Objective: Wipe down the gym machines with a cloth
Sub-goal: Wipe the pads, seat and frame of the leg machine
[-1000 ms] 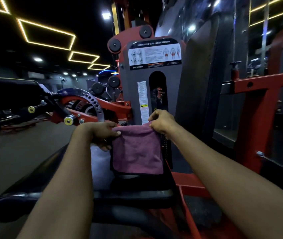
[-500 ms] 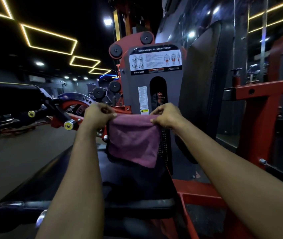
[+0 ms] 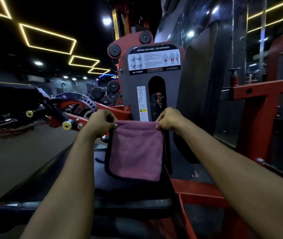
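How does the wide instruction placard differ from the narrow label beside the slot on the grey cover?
The placard is wide and sits at the top of the grey cover; the narrow label is tall and sits lower, nearer the cloth. The placard shows body figures under a black title band; the label shows only fine text. Both are mostly white and lie flat on that cover.
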